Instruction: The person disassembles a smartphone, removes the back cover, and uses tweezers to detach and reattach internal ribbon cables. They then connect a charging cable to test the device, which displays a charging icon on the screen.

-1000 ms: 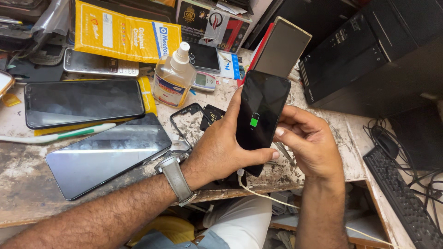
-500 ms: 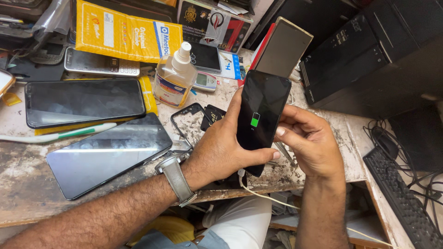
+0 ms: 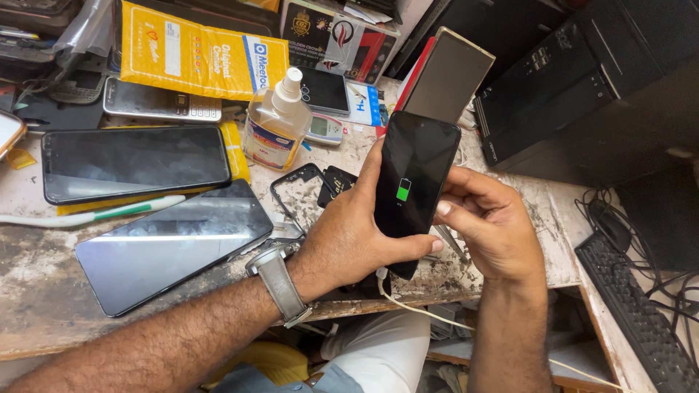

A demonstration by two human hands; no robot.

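Note:
My left hand [image 3: 348,231] grips a black smartphone [image 3: 412,188] from its left side and holds it upright above the worn workbench [image 3: 44,306]. A green battery symbol glows on the dark screen. A white cable [image 3: 408,306] runs from the phone's bottom end down past the bench edge. My right hand [image 3: 489,222] holds the phone's right edge, thumb against the side. A watch with a grey strap sits on my left wrist.
Two dark phones [image 3: 135,161] [image 3: 171,244] lie flat at left beside a white pen [image 3: 95,213]. A clear pump bottle [image 3: 277,124], a yellow packet [image 3: 193,54], a phone frame [image 3: 295,196] and a tilted tablet [image 3: 448,76] stand behind. Black computer cases [image 3: 582,80] and a keyboard [image 3: 637,316] are at right.

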